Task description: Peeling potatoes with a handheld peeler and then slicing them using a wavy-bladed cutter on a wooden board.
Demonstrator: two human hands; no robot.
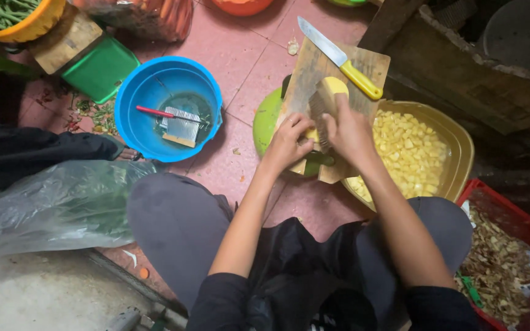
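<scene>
Slicing looks underway: right hand grips a multi-blade cutter, left hand pinches the yellow piece on the board, needing steady downward pressure.

Knife on board's far edge; cube-filled basin right of board, bucket left

Both hands are working on a worn wooden cutting board: the left hand is steadying a small yellow piece, the right hand is gripping a yellow-handled wavy cutter. A yellow-handled steel knife is lying at the board's far edge, and a yellow plastic basin of diced yellow cubes is sitting just right.
</scene>
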